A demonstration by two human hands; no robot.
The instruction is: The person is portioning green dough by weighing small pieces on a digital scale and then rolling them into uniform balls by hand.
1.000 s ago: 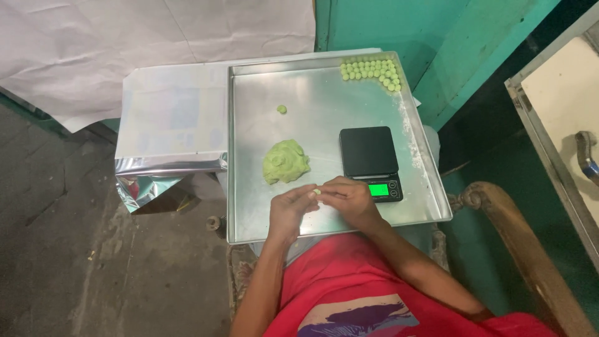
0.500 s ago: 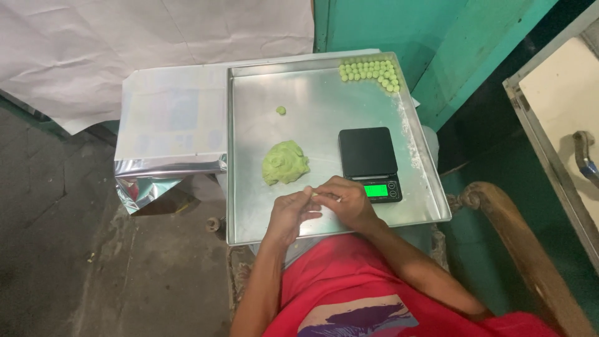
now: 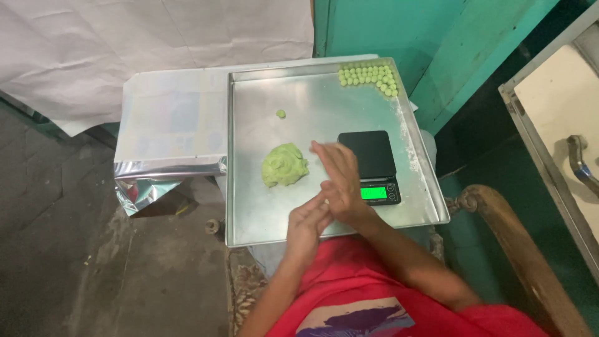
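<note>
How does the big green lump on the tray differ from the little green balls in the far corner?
The green lump is one large, rough, uneven mass; the small balls are many, tiny, smooth and round. The lump lies near the tray's middle, left of the black scale; the balls sit packed in rows in the far right corner. Both share the same pale green colour.

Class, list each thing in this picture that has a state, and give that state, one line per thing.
Scale: on, display lit green, platform bare.
Dough lump: one unshaped mass on the tray.
Dough balls: rolled, clustered in the tray's far right corner.
Single ball: apart from the cluster.
Left hand and right hand: palms pressed together, fingers extended.
</note>
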